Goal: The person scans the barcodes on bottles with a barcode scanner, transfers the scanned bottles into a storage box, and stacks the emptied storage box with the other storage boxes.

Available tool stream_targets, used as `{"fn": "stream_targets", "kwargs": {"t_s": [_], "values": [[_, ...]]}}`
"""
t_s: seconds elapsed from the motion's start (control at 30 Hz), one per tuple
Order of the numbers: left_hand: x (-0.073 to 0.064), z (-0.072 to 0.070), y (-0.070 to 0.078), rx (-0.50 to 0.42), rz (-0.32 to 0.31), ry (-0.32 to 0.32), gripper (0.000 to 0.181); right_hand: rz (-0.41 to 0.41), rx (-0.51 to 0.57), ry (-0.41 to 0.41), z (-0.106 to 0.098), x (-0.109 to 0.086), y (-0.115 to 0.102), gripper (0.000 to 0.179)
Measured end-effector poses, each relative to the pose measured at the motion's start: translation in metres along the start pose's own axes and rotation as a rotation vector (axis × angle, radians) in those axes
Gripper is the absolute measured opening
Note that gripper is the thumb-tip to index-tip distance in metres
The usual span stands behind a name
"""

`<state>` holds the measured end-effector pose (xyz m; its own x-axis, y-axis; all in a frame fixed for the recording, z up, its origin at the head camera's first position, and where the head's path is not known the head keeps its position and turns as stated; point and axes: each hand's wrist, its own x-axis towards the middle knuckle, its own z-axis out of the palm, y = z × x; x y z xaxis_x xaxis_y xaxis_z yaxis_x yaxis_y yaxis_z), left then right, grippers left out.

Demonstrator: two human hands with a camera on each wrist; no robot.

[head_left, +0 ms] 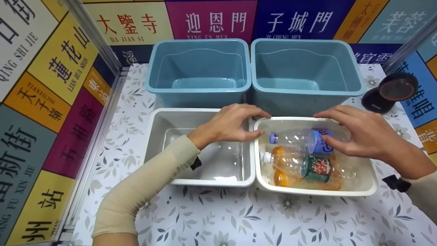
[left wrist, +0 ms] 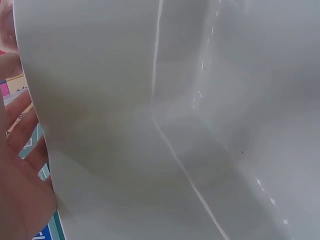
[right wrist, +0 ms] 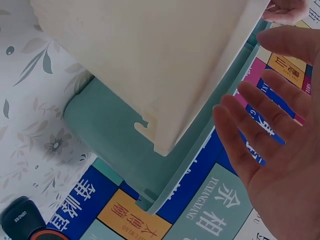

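Observation:
A cream bin [head_left: 315, 191] holds a clear bottle with a purple cap and label [head_left: 297, 140], a white-capped bottle with a dark green label [head_left: 290, 162], and orange bottles [head_left: 280, 178] partly hidden beneath. My left hand [head_left: 235, 123] is at this bin's left rim, thumb and fingers apart; whether it touches the rim I cannot tell. Over the bin's back right part hovers my right hand [head_left: 362, 131], its fingers spread with nothing between them in the right wrist view. Left of the cream bin stands a pale grey bin [head_left: 201, 182], below my left forearm.
Behind stand two blue bins, a left one [head_left: 198, 90] and a right one [head_left: 307, 92], side by side. A black round-headed device [head_left: 389, 92] is at the right. Lettered panels wall in the floral-covered table [head_left: 218, 222].

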<state>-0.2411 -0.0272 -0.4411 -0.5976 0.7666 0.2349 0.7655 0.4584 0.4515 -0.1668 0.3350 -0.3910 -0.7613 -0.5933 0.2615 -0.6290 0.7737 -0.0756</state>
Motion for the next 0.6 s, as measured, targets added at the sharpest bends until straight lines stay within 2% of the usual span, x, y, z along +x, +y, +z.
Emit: {"fn": "stream_targets", "kwargs": {"t_s": [0.37,0.6], "values": [[-0.0011,-0.0014,-0.0008,-0.078,-0.036,-0.009,0.055,-0.023,-0.007,-0.035,0.0005,0.0014,-0.0045,0.052],[-0.0005,-0.0025,0.0009,-0.050,-0.051,-0.007,0.046,-0.004,-0.007,-0.103,0.0013,-0.0016,-0.0040,0.051]]}}
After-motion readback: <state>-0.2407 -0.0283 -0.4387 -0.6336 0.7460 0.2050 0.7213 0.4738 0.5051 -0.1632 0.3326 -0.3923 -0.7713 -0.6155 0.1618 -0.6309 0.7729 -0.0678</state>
